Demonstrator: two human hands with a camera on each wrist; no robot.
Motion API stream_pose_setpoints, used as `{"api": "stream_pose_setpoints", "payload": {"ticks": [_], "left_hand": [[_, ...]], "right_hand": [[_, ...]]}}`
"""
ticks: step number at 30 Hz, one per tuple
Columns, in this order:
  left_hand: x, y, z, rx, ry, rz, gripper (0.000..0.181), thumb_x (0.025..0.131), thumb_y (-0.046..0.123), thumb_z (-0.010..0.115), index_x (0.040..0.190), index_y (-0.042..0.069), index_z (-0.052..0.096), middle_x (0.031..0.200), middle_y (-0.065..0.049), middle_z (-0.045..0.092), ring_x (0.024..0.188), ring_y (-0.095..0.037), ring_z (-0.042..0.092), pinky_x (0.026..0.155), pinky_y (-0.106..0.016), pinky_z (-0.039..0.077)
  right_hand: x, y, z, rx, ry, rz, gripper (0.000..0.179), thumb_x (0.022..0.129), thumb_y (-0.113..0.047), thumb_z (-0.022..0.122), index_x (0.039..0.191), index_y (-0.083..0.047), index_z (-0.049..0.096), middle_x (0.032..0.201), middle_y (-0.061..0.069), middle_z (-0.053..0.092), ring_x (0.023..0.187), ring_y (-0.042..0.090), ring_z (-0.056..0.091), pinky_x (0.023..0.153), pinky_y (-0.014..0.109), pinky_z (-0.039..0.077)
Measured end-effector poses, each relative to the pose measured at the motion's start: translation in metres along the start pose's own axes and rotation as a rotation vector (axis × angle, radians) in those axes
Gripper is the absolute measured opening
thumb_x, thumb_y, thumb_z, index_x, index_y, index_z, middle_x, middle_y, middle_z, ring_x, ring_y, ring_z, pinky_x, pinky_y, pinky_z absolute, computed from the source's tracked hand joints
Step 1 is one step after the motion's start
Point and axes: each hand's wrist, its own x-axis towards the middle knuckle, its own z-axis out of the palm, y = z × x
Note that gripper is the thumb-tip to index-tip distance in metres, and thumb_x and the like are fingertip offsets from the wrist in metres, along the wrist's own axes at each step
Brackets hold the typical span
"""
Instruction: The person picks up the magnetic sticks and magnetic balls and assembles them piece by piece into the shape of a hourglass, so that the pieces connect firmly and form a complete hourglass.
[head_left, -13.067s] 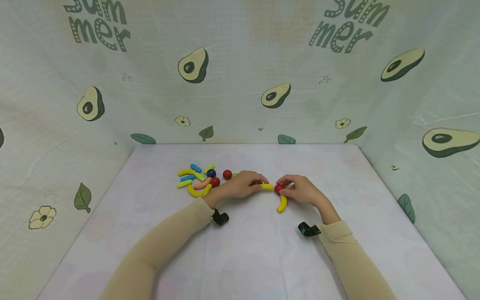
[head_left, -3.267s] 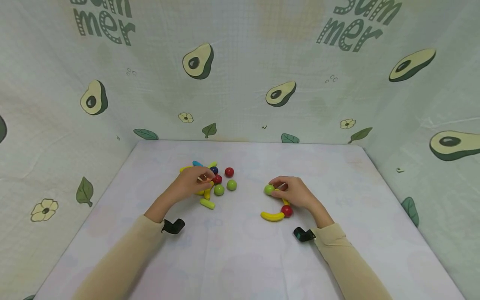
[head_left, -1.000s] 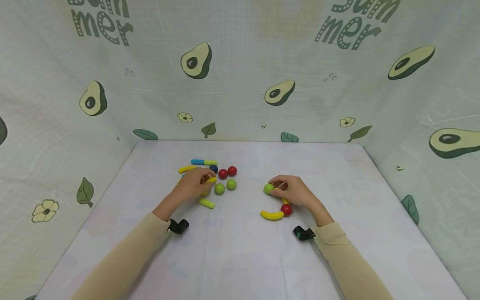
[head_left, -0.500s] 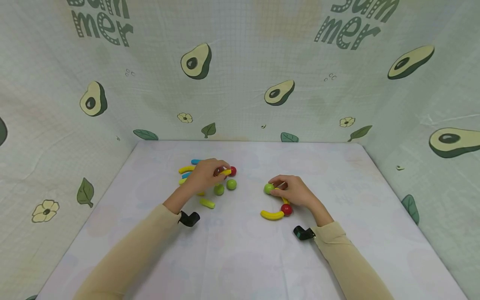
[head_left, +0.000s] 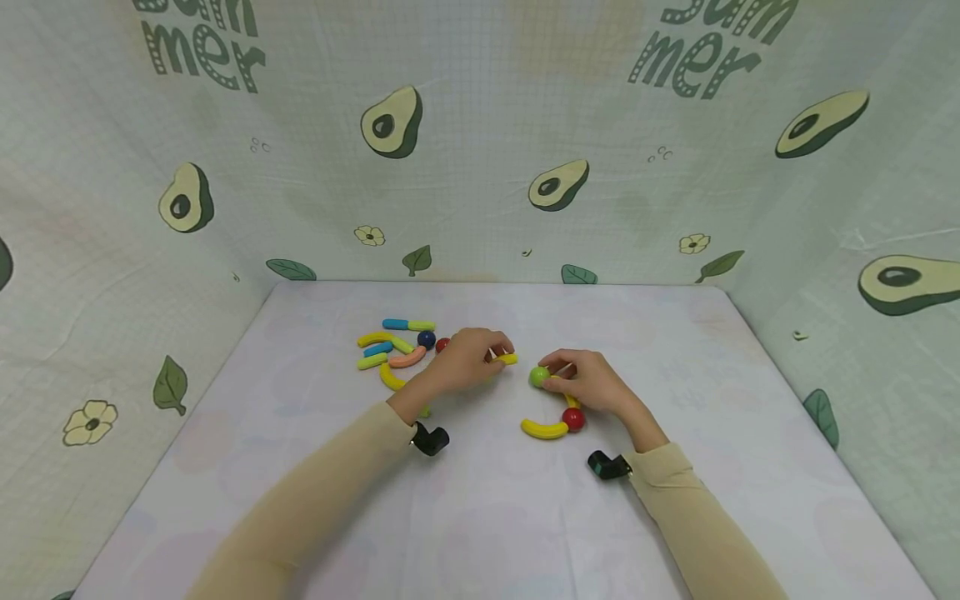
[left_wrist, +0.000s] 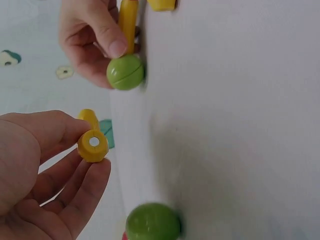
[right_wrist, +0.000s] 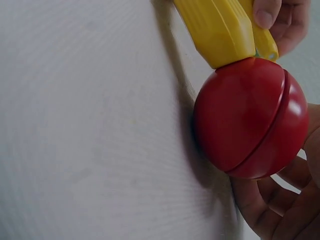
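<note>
In the head view my left hand pinches a curved yellow magnetic rod between thumb and fingers. The left wrist view shows a round silvery magnet in that rod's end. To the right, my right hand holds a green ball at its fingertips. A second yellow rod, partly covered by the hand, runs from that ball to a red ball. Another curved yellow rod touches the red ball's left side. A small gap separates the left hand's rod from the green ball.
Left of the hands lie several loose pieces: a dark blue ball, an orange rod, a blue rod and yellow rods. A partly hidden red ball sits beside my left hand. A printed cloth wall stands behind the table.
My left hand has taken the yellow rod from the loose pieces and carried it right, near the green ball. The right hand has barely moved since 3.3 seconds ago.
</note>
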Motion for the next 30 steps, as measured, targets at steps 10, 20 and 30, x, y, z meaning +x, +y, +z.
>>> {"api": "stream_pose_setpoints", "payload": {"ticks": [10, 20, 30], "left_hand": [[0.018, 0.008, 0.020, 0.001, -0.043, 0.017, 0.021, 0.101, 0.013, 0.074, 0.122, 0.013, 0.076, 0.112, -0.003, 0.076, 0.096, -0.016, 0.066, 0.089, -0.028, 0.057], [0.021, 0.008, 0.029, -0.019, -0.070, 0.005, 0.023, 0.101, 0.013, 0.073, 0.124, 0.014, 0.077, 0.115, -0.001, 0.075, 0.103, -0.016, 0.065, 0.096, -0.030, 0.057], [0.019, 0.001, 0.033, -0.052, -0.051, -0.045, 0.032, 0.097, 0.014, 0.080, 0.127, 0.015, 0.072, 0.111, -0.001, 0.072, 0.096, -0.015, 0.062, 0.091, -0.027, 0.056]], "right_hand": [[0.001, 0.003, -0.002, -0.006, 0.012, -0.028, 0.029, 0.096, -0.022, 0.081, 0.123, -0.013, 0.076, 0.112, 0.006, 0.076, 0.099, 0.025, 0.070, 0.088, 0.040, 0.060], [0.000, 0.004, -0.003, -0.023, 0.033, -0.009, 0.027, 0.096, -0.022, 0.082, 0.121, -0.012, 0.076, 0.109, 0.006, 0.076, 0.096, 0.024, 0.069, 0.085, 0.039, 0.060], [0.000, 0.005, -0.003, -0.037, 0.056, 0.034, 0.029, 0.096, -0.023, 0.082, 0.121, -0.011, 0.075, 0.108, 0.007, 0.076, 0.095, 0.025, 0.070, 0.084, 0.038, 0.061]]}}
